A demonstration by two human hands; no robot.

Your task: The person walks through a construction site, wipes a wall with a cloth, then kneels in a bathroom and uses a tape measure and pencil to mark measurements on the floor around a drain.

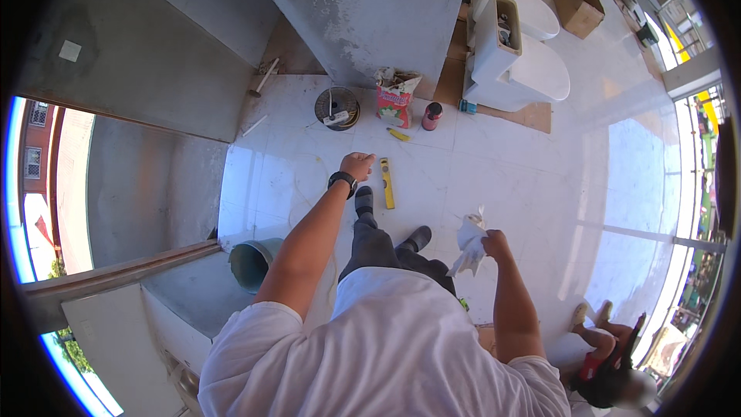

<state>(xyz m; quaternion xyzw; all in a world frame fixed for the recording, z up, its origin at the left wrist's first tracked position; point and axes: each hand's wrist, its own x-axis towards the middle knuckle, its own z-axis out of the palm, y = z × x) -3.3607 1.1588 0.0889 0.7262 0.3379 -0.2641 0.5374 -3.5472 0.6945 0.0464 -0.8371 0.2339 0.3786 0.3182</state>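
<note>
My left hand (358, 166) reaches forward over the tiled floor, a dark watch (343, 179) on its wrist. Its fingers are closed; whether something small is in them I cannot make out. Just right of it, a yellow spirit level (387, 183) lies on the floor. Out to the right, my right hand (496, 244) is closed on a crumpled white rag (470, 241), which hangs loosely and spreads to the left of the fingers. Below my hands are my feet in dark slippers (419, 238).
Ahead stand an open bag (396, 99), a dark red can (432, 116) and a round black tub (337, 109). A yellow object (398, 134) lies before them. White toilets (532, 69) and a cardboard box (578, 6) are far right, a green bucket (253, 264) left. Another person (610, 355) is lower right.
</note>
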